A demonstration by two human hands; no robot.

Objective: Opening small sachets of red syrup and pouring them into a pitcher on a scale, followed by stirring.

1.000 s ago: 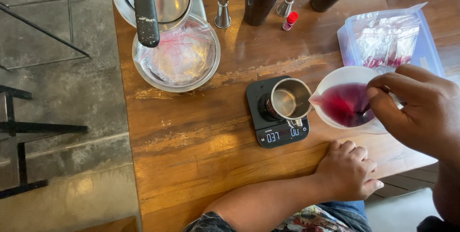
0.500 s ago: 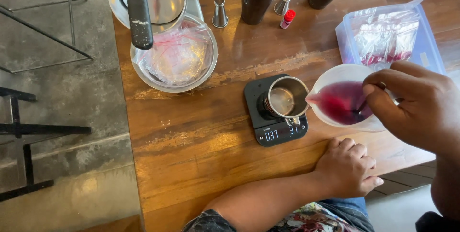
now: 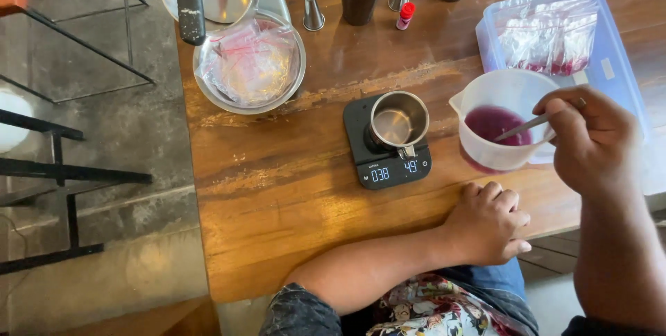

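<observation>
Spoon (image 3: 519, 128) between right hand (image 3: 590, 138) fingers, tip in white jug (image 3: 485, 89).

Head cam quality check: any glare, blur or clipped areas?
Head view: daylight glare streaks the wet table and shines off the steel bowl; the steel cup on the scale is sharp, its display lit; the right hand holding the spoon is slightly soft; the left hand is crisp; the floor at bottom right is overexposed.
</observation>
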